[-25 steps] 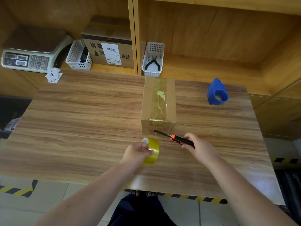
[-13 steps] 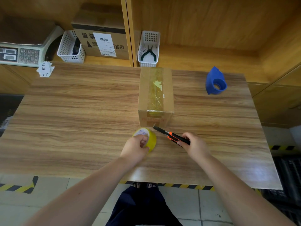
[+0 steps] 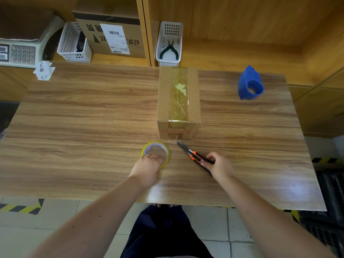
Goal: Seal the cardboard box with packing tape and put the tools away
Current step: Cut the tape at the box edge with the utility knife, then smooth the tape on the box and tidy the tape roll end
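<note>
A small cardboard box [image 3: 193, 94] stands in the middle of the wooden table [image 3: 74, 127], with yellowish tape along its top seam and down its near face. Just in front of it a yellow tape roll [image 3: 166, 148] lies flat on the table, and my left hand [image 3: 147, 169] grips its near rim. My right hand [image 3: 219, 167] holds a black and orange utility knife [image 3: 193, 154], its blade extended and pointing at the box's near bottom edge. A thin tape strand hangs by the blade tip.
A blue tape dispenser [image 3: 250, 85] sits at the table's far right. On the shelf behind are a white basket with pliers [image 3: 169, 45], another white basket [image 3: 74, 45], a labelled carton [image 3: 111, 36] and a scale [image 3: 20, 51]. Paper slips [image 3: 43, 70] lie at the far left corner.
My left hand has tipped the tape roll from upright to flat on the table, closer to the box. My right hand keeps the knife at the box's near edge.
</note>
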Motion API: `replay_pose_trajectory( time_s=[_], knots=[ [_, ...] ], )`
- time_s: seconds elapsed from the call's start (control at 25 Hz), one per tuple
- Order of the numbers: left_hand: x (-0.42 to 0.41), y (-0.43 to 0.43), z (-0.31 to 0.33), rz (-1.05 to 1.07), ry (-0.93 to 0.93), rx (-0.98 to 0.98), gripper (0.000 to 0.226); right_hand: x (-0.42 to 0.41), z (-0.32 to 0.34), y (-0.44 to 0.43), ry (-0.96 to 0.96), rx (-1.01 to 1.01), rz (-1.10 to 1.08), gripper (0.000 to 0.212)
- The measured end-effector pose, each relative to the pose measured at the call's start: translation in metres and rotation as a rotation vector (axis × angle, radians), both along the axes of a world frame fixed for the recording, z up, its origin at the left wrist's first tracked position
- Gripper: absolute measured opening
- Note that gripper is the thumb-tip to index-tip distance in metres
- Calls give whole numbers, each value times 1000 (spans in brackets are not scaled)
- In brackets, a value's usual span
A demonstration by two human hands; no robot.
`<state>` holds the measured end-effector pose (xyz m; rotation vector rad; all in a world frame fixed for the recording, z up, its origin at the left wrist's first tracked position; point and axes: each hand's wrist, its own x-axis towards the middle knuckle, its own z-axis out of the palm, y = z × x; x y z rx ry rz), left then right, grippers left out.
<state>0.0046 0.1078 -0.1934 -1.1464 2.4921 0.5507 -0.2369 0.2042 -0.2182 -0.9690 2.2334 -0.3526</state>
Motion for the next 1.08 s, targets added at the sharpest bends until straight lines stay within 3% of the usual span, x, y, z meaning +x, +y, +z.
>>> replay_pose_trajectory(
  time_s=[0.12,0.24,0.32,0.4,0.48,0.56,0.68,0.84,1.08],
  knots=[
    [-2,0,0,-21,27,-5,40,3,-7,1,62,10,-37,16],
    [1,-6,6,201,268,27,35,1,-8,-3,80,-6,-24,26],
    [3,-15,13,433,472,65,48,-1,1,-9,93,22,49,45],
    [5,-27,23,582,614,52,72,0,16,-17,114,-15,178,78],
    [3,-40,38,567,645,-22,93,4,38,-28,76,-148,246,106],
    [-4,-53,54,449,609,-93,99,6,60,-42,46,-328,277,118],
    [-23,-71,72,194,505,-201,95,8,88,-65,174,-449,445,111],
    [-48,-82,76,-49,298,-253,86,15,98,-95,436,-359,719,90],
    [-59,-87,68,-41,228,-242,85,18,84,-109,520,-329,757,68]
  ],
)
